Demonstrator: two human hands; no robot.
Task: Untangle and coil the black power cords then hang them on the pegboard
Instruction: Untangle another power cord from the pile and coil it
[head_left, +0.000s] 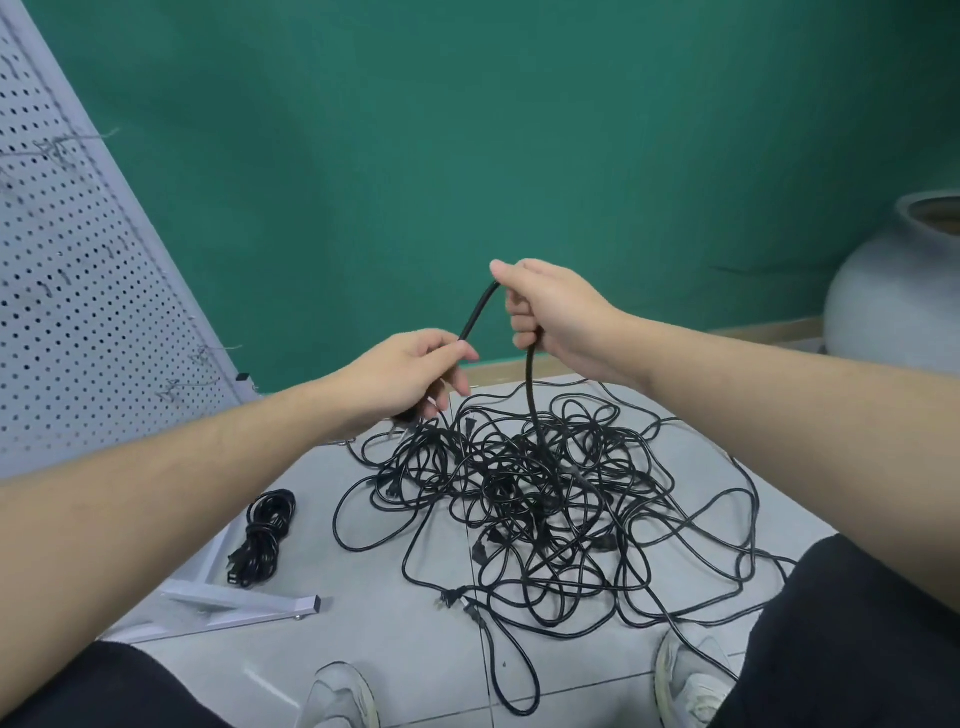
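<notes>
A big tangle of black power cords (545, 499) lies on the grey tiled floor in front of me. One thick black cord (479, 307) rises out of the pile. My right hand (553, 317) grips it at the top of its arc, fingers curled round it. My left hand (410, 371) pinches the same cord lower and to the left; its end is hidden under that hand. A coiled, tied black cord (265, 538) lies on the floor at the left. The grey pegboard (67, 291) leans at the far left with wire hooks on it.
The pegboard's metal foot (244, 605) juts across the floor at lower left. A large grey round pot (898, 291) stands at the right against the green wall. My knees and grey shoes (343, 696) frame the bottom of the view.
</notes>
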